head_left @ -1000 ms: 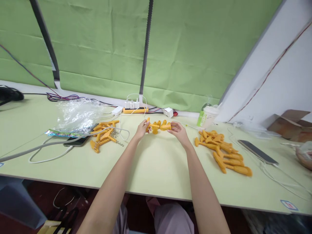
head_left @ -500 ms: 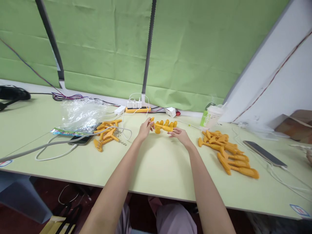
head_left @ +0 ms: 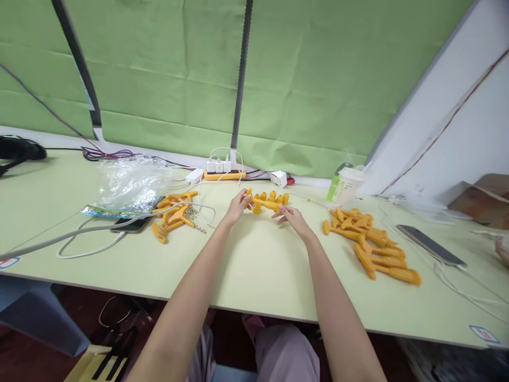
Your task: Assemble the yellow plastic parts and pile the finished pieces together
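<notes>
Between both hands, just above the table, is a yellow plastic T-handled tool (head_left: pixel 270 205), lying roughly level. My left hand (head_left: pixel 238 205) is closed on its crosspiece end. At the other end, the fingers of my right hand (head_left: pixel 292 217) pinch its thicker sleeve part. Right behind it stand several short yellow plastic sleeves (head_left: pixel 285 198), partly hidden by the tool. To the left lies a pile of yellow T-shaped handles (head_left: pixel 175 212) with thin metal chains. On the right is another pile of yellow T-handled tools (head_left: pixel 384 257) with thick ends.
A clear plastic bag (head_left: pixel 133 183) and a phone (head_left: pixel 137 225) with cables lie at left. Behind stands a power strip (head_left: pixel 225 175) with chargers. A paper cup (head_left: pixel 347 185) and a second phone (head_left: pixel 430 245) are at right. Another person's hand (head_left: pixel 501 250) shows at the right edge.
The tool's thick end has come slightly nearer and lower, with my right hand moving a little left. The camera view has shifted slightly; both piles stay put.
</notes>
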A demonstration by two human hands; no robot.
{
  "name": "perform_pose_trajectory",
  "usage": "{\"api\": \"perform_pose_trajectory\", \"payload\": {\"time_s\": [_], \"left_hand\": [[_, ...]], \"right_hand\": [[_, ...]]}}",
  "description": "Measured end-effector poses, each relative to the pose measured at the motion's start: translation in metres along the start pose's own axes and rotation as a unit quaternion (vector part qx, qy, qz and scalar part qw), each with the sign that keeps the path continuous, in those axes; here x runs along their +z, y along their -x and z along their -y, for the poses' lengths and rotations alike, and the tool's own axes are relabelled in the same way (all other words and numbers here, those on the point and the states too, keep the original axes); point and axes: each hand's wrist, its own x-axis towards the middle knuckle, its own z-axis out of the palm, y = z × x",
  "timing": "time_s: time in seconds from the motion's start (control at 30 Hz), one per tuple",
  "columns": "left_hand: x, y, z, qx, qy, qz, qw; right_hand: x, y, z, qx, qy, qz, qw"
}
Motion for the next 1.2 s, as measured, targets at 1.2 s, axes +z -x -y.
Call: {"api": "perform_pose_trajectory", "payload": {"time_s": [1.2], "left_hand": [[-0.006,-0.002,0.0,-0.016,0.005,-0.032,0.999]], "right_hand": [[0.005,0.002,0.015,-0.114,0.02,-0.037,0.993]]}}
